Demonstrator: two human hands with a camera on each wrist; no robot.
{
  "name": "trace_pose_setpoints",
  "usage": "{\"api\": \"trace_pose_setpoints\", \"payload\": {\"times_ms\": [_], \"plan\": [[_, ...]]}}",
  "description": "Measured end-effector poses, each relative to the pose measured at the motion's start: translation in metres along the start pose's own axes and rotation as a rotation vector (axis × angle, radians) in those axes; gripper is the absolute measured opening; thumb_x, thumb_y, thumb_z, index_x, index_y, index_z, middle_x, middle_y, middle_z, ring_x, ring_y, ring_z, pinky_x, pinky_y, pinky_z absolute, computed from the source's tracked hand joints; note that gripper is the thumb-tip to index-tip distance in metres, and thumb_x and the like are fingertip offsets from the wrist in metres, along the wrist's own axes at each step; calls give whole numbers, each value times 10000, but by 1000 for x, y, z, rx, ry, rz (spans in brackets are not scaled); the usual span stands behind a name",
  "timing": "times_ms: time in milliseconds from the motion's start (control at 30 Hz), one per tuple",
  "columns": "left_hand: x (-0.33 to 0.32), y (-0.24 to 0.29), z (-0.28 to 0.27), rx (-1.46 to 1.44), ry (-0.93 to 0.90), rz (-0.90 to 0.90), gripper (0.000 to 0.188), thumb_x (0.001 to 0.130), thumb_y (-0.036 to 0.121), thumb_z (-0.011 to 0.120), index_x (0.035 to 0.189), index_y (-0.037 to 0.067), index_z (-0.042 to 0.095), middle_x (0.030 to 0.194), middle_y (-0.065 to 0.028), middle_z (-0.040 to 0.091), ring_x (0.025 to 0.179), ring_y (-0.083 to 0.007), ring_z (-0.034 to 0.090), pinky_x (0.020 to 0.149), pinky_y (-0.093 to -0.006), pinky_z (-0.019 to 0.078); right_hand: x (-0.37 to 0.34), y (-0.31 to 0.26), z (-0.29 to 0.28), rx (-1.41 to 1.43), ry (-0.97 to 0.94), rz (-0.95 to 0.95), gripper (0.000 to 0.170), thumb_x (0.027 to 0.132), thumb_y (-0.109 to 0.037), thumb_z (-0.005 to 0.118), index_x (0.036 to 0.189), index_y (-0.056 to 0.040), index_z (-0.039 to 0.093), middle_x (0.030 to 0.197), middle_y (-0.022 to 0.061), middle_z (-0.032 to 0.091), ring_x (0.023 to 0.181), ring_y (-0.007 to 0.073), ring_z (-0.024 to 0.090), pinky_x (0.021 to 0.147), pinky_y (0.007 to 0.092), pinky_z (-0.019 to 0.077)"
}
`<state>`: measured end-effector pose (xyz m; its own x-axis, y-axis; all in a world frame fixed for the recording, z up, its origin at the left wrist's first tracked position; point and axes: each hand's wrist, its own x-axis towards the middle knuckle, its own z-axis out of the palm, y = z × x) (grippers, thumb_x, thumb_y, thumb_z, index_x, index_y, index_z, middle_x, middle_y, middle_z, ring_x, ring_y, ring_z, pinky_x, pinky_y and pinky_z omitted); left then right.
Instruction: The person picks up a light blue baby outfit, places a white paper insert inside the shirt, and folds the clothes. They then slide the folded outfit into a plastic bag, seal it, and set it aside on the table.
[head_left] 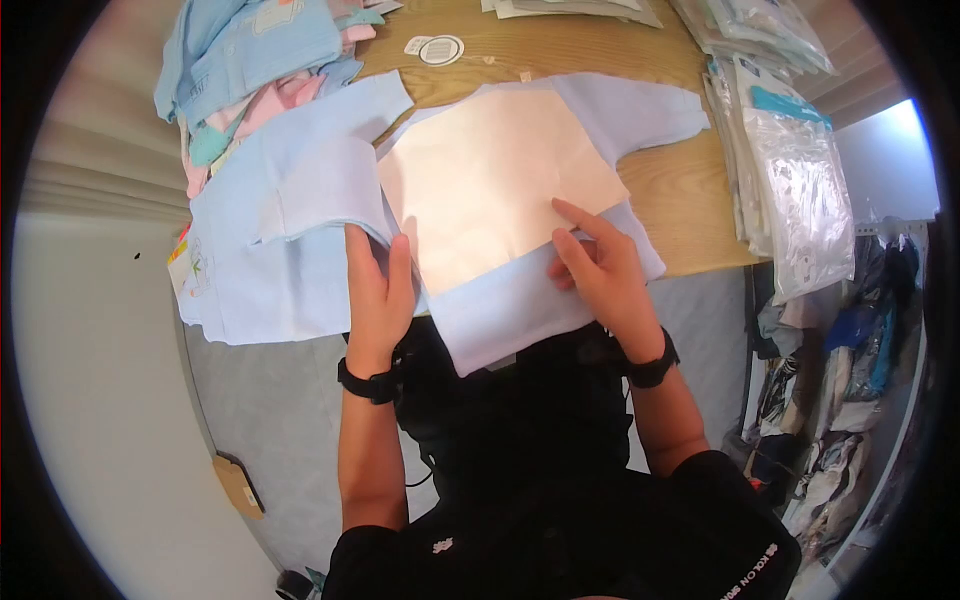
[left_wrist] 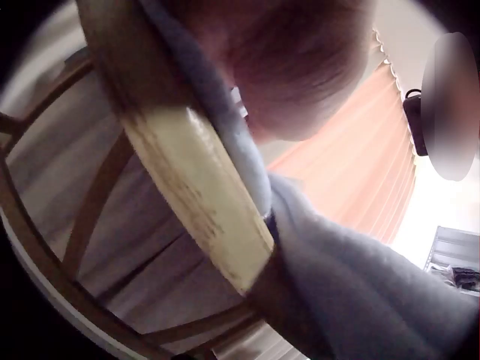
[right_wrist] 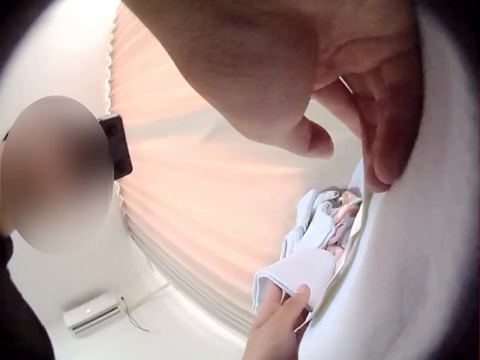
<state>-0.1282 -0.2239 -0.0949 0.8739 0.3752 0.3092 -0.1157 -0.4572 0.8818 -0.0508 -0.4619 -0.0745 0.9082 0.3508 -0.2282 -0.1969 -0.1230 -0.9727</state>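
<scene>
A light blue child's top (head_left: 515, 325) lies spread on the wooden table (head_left: 675, 215), its near hem hanging over the table edge. On it lies a cream sheet (head_left: 490, 180), in shape like a trimmed rectangle. My left hand (head_left: 380, 295) is at the sheet's left side, its straight fingers at the edge of a turned-over blue sleeve (head_left: 330, 190). In the right wrist view that hand's fingertips are partly hidden by the sleeve (right_wrist: 300, 274). My right hand (head_left: 605, 265) touches the sheet's lower right with an extended index finger, thumb apart, other fingers partly hidden.
Another blue garment (head_left: 250, 290) lies to the left, below a heap of blue and pink clothes (head_left: 265, 50). Clear-bagged packages (head_left: 800, 190) are stacked at the right edge. A round paper tag (head_left: 440, 50) lies at the back. Shelves of clothes (head_left: 850, 380) stand at right.
</scene>
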Motion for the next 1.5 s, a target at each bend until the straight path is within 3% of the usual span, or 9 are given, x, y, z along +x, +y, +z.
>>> {"api": "trace_pose_setpoints", "payload": {"times_ms": [200, 500, 600, 667, 767, 1000, 1067, 1367, 1500], "plan": [[-1, 6, 4, 58, -22, -6, 533, 1002, 144, 515, 1393, -135, 282, 1328, -300, 452, 1211, -347, 460, 1062, -364, 331, -7, 6, -3, -257, 11, -240, 404, 894, -126, 673, 1260, 30, 601, 771, 101, 647, 594, 135, 592, 583, 276, 488], [7, 13, 5, 412, -176, 228, 505, 921, 224, 644, 1346, -18, 518, 1419, -248, 452, 1317, -403, 409, 1104, -434, 310, -9, -16, -25, -440, -167, -57, 587, 900, -141, 656, 1422, 10, 434, 789, 72, 643, 616, 142, 570, 627, 292, 490], [8, 20, 4, 499, -195, 238, 524, 892, 207, 664, 1369, 27, 543, 1492, -224, 412, 1409, -404, 337, 1146, -466, 264, 6, 6, -47, 34, 113, -188, 645, 902, -102, 632, 1472, -10, 345, 1031, 93, 642, 787, 158, 589, 748, 292, 498], [7, 19, 5, 501, -201, 236, 528, 880, 211, 675, 1371, 59, 555, 1504, -191, 417, 1421, -391, 329, 1153, -470, 254, 17, 5, -62, 100, 308, -324, 574, 942, -92, 543, 1467, 2, 332, 1278, 176, 549, 1105, 202, 564, 927, 325, 476], [7, 20, 5, 523, -194, 253, 511, 871, 217, 686, 1350, 72, 582, 1501, -175, 427, 1417, -384, 337, 1147, -468, 266, 32, 5, -91, 790, 274, -49, 564, 950, -126, 492, 1459, 31, 309, 1480, 212, 357, 1361, 304, 380, 1131, 421, 338], [7, 18, 6, 558, -186, 262, 503, 858, 220, 701, 1336, 99, 602, 1490, -158, 444, 1409, -385, 346, 1138, -470, 282, 79, 3, -110, 1140, 16, 32, 551, 939, -168, 497, 1420, 53, 345, 1454, 201, 411, 1362, 345, 387, 1149, 482, 304], [6, 18, 6, 564, -186, 265, 500, 858, 223, 701, 1332, 96, 603, 1486, -159, 448, 1409, -386, 346, 1135, -470, 287, 96, 24, -114, 1083, -219, -70, 532, 936, -174, 514, 1402, 52, 393, 1433, 174, 454, 1345, 335, 410, 1148, 480, 303], [6, 14, 5, 499, -153, 274, 525, 855, 234, 705, 1330, 52, 576, 1442, -188, 480, 1361, -411, 396, 1116, -473, 319, 63, -6, -31, -1013, -161, -736, 651, 889, -288, 629, 1475, -122, 399, 1518, 145, 388, 1436, 344, 299, 1156, 566, 218], [5, 13, 4, 397, -151, 226, 599, 868, 227, 688, 1389, 6, 493, 1455, -198, 469, 1389, -380, 385, 1137, -450, 301, 56, -3, -25, -1117, -185, -685, 696, 860, -287, 664, 1491, -186, 389, 1564, 132, 320, 1471, 359, 220, 1159, 590, 186]]}}
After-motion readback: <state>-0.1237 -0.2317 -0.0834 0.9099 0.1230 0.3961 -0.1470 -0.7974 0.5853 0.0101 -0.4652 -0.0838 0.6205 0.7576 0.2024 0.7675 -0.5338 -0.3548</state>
